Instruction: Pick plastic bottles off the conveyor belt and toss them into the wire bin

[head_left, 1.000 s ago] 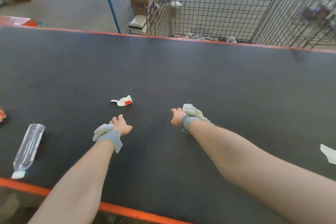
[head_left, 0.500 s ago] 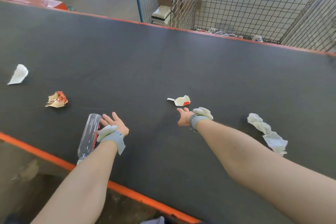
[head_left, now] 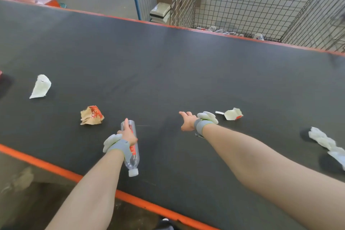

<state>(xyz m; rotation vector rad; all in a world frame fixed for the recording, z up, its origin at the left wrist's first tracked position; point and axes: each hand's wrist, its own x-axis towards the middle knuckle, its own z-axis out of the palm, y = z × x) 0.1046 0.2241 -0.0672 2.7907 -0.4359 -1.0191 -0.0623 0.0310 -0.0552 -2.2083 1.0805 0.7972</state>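
Bottle [head_left: 131,147] is now reached and grasped by left hand [head_left: 128,134]; right hand [head_left: 187,122] is spread, empty; toss pending.

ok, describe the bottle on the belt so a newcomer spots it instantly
Start at the belt's near orange edge, left of centre. The bottle lies there under the left hand, white cap toward the edge. It's the only clear item; the crumpled brown wrapper beside it is opaque paper.

Clear, red-labelled plastic bottle [head_left: 133,155] flat on the dark conveyor belt [head_left: 168,73], white cap nearest; wire bin [head_left: 261,0] beyond.
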